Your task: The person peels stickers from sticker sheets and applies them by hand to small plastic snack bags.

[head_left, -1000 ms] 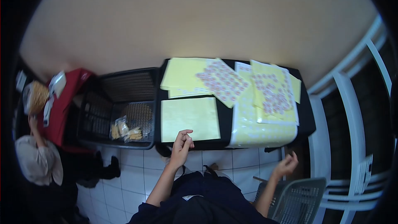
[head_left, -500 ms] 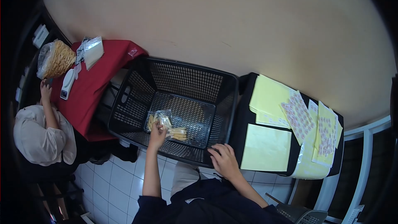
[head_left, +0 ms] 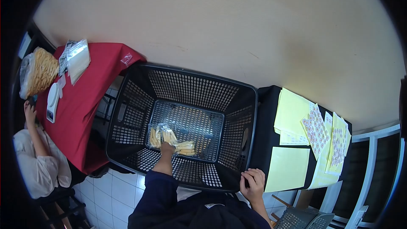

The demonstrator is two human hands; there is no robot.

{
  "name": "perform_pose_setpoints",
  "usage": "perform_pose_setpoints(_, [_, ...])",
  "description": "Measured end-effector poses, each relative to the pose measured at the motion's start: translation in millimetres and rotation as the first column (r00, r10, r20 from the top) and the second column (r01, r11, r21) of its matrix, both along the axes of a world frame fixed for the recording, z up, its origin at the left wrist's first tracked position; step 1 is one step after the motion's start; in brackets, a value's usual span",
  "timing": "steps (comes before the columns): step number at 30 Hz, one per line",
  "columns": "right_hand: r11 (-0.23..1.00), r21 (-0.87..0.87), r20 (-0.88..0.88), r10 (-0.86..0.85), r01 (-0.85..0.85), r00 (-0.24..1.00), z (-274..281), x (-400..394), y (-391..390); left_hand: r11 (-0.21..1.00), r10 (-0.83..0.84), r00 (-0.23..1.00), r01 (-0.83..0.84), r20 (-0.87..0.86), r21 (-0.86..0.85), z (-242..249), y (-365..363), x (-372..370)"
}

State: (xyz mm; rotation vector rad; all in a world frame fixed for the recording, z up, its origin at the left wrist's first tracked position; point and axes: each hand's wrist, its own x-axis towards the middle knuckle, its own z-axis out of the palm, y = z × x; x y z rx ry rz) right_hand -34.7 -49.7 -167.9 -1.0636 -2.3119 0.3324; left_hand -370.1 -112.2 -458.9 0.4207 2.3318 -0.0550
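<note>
A big black plastic basket (head_left: 193, 74) stands in front of me. Down inside it, my left hand (head_left: 167, 148) reaches to clear packets of pale yellow stick snacks (head_left: 169, 135), which lie on the basket floor at the left. The fingers point down among the packets and are mostly hidden, so their grip does not show. Another packet of sticks (head_left: 185, 147) lies just right of that hand. My right hand (head_left: 254, 182) is at the near right corner of the basket, its fingers curled over the rim.
On the left, a red-covered table (head_left: 104, 68) bears a bag of sticks (head_left: 44, 70), a white scale (head_left: 52, 99) and clear bags (head_left: 79, 61). A co-worker (head_left: 40, 161) sits there. At right, a black-covered table (head_left: 265, 106) holds yellow sheets (head_left: 288, 167) and printed label sheets (head_left: 316, 127).
My left hand has lowered deeper into the basket, onto the packets. The view has shifted, and my right hand remains at the near right corner of the rim.
</note>
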Motion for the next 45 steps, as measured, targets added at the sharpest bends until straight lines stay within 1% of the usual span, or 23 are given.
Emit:
perform_pose_setpoints(5, [1.000,-0.006,-0.001,0.009,-0.009,1.000,0,0,1,0.997,0.067,0.998,-0.067,-0.007,-0.047,-18,6,4])
perform_pose_setpoints(6, [1.000,-0.011,-0.010,0.022,-0.022,1.000,0,0,0,0.998,-0.034,0.997,0.038,-0.063,0.053,-30,5,2])
perform_pose_setpoints(8, [0.999,-0.017,-0.022,0.035,-0.036,0.999,2,1,1,0.938,-0.189,0.958,0.241,-0.214,0.249,6,12,11])
perform_pose_setpoints(9, [0.999,-0.018,-0.043,0.046,-0.046,0.998,3,0,1,0.940,-0.184,0.959,0.236,-0.216,0.247,9,18,10])
perform_pose_setpoints(11, [0.998,-0.018,-0.070,0.063,-0.065,0.996,3,2,1,0.853,-0.193,0.980,0.140,0.055,0.504,18,26,9])
perform_pose_setpoints(12, [0.996,-0.019,-0.090,0.086,-0.088,0.992,4,3,2,0.852,-0.186,0.981,0.137,0.047,0.506,26,32,8])
perform_pose_setpoints(14, [0.991,-0.022,-0.128,0.126,-0.130,0.984,3,7,1,0.722,-0.348,0.935,0.221,0.069,0.656,49,50,7])
perform_pose_setpoints(15, [0.987,-0.029,-0.158,0.151,-0.157,0.976,4,8,2,0.716,-0.342,0.938,0.221,0.057,0.662,69,61,10])
perform_pose_setpoints(17, [0.967,-0.130,-0.285,0.177,-0.221,0.942,4,14,4,0.546,-0.528,0.822,0.522,-0.215,0.656,131,77,22])
perform_pose_setpoints(18, [0.951,-0.187,-0.355,0.167,-0.245,0.920,6,17,6,0.541,-0.523,0.821,0.526,-0.228,0.656,163,83,30])
perform_pose_setpoints(20, [0.938,-0.190,-0.402,0.196,-0.291,0.895,19,23,14,0.327,-0.557,0.701,0.678,-0.445,0.658,231,94,49])
perform_pose_setpoints(24, [0.943,-0.143,-0.465,0.205,-0.302,0.861,62,43,36,0.200,-0.582,0.652,0.694,-0.486,0.692,377,93,116])
perform_pose_setpoints(26, [0.935,-0.184,-0.510,0.173,-0.304,0.842,85,59,47,0.171,-0.675,0.680,0.524,-0.288,0.834,436,85,163])
perform_pose_setpoints(27, [0.925,-0.210,-0.530,0.165,-0.317,0.832,92,68,52,0.165,-0.671,0.679,0.528,-0.297,0.833,458,80,187])
perform_pose_setpoints(29, [0.849,-0.296,-0.639,0.165,-0.438,0.751,106,87,58,0.101,-0.779,0.591,0.445,-0.207,0.890,488,74,233])
perform_pose_setpoints(32, [0.583,-0.415,-0.817,0.099,-0.699,0.568,127,124,54,0.065,-0.834,0.519,0.432,-0.189,0.899,502,72,285])
perform_pose_setpoints(33, [0.587,-0.415,-0.817,0.096,-0.695,0.569,128,137,53,0.063,-0.837,0.514,0.432,-0.188,0.900,500,72,297])
perform_pose_setpoints(35, [0.520,-0.458,-0.835,0.025,-0.721,0.549,129,160,52,0.128,-0.749,0.663,0.151,-0.004,0.980,491,74,318])
perform_pose_setpoints(37, [0.584,-0.482,-0.824,-0.048,-0.653,0.564,131,176,52,0.021,-0.672,0.730,-0.156,0.129,0.988,471,76,332])
perform_pose_setpoints(39, [0.665,-0.491,-0.831,-0.165,-0.563,0.530,132,187,57,0.026,-0.611,0.743,-0.325,0.273,0.945,442,75,341])
perform_pose_setpoints(40, [0.681,-0.484,-0.846,-0.202,-0.550,0.494,132,190,58,0.053,-0.647,0.672,-0.432,0.361,0.900,432,73,349])
perform_pose_setpoints(41, [0.688,-0.479,-0.849,-0.207,-0.545,0.486,132,192,60,0.093,-0.656,0.627,-0.486,0.421,0.869,422,71,357])
perform_pose_setpoints(45, [0.765,-0.406,-0.868,-0.151,-0.500,0.474,131,191,60,0.054,-0.643,0.620,-0.549,0.449,0.834,407,80,381])
